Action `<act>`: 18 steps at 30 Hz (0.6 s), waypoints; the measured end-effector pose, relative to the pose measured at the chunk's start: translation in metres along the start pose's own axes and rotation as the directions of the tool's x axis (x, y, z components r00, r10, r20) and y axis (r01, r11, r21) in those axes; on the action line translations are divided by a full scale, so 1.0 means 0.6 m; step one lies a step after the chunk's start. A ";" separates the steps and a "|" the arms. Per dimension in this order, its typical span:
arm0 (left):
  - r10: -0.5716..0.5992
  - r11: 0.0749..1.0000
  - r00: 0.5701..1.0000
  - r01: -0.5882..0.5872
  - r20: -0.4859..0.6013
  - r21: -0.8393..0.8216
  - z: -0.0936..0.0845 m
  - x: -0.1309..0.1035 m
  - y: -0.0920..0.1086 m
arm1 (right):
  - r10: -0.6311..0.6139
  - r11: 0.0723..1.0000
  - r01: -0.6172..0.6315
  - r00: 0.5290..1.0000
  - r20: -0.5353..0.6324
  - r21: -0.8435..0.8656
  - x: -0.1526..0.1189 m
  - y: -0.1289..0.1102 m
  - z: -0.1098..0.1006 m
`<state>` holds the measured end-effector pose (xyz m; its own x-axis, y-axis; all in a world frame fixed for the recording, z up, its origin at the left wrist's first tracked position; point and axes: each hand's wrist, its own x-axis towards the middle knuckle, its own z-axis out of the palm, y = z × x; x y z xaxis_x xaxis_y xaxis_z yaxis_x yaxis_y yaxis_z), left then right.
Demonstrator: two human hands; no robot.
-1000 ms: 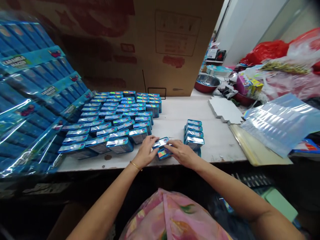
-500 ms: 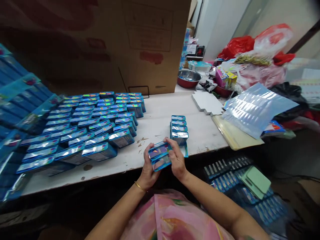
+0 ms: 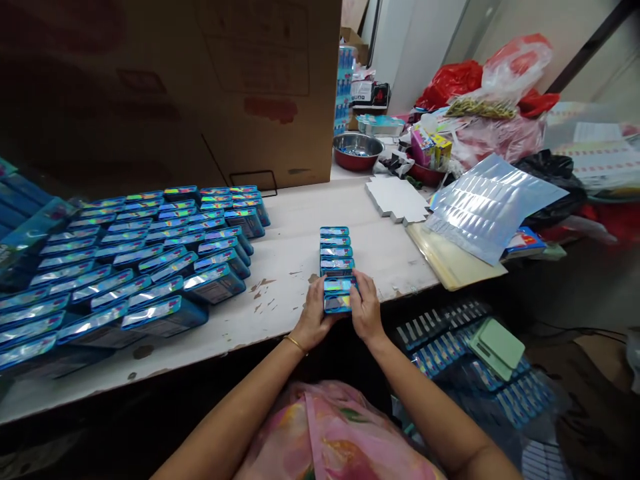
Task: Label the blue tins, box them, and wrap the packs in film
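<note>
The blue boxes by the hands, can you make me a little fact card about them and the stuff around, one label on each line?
Left hand: on the left side of two blue boxes
Right hand: on their right side
Left wrist: gold bracelet
Just beyond: short row of blue boxes
Off to the left: big group of blue boxes
Behind that group: large cardboard box
Table: white top, worn patches

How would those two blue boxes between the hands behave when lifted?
The blue boxes will probably feel stiff, since their edges look straight. Their glossy tops suggest slipperiness. Being two, they might slide apart unless held from both ends, as the left hand and right hand do.
</note>
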<state>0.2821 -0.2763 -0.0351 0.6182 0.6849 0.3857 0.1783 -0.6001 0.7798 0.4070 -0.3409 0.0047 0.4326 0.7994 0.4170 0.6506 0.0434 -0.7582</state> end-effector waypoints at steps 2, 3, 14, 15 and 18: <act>-0.115 0.993 0.993 0.115 -0.004 0.003 -0.004 0.003 0.004 | -0.079 0.962 0.108 0.989 0.125 -0.252 0.021 -0.012 -0.016; -0.173 0.985 0.985 0.173 0.003 -0.009 -0.007 0.004 0.004 | -0.131 0.918 0.198 0.969 0.210 -0.344 0.030 -0.019 -0.022; -0.504 0.643 0.839 0.524 0.206 -0.559 -0.062 0.011 -0.012 | -0.271 0.881 0.413 0.842 0.467 -0.233 0.112 0.049 -0.072; -0.536 0.652 0.826 0.536 0.173 -0.537 -0.063 0.019 -0.012 | -0.198 0.913 0.292 0.927 0.317 -0.283 0.127 0.082 -0.103; -0.588 0.669 0.798 0.573 0.134 -0.474 -0.056 0.042 -0.010 | 0.103 0.885 -0.179 0.975 -0.195 -0.431 0.164 0.187 -0.215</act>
<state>0.2705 -0.2414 -0.0137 0.4905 0.8440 -0.2170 0.1104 0.1868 0.9762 0.6030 -0.3348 0.0252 0.6105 0.6671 0.4269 0.7668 -0.3628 -0.5296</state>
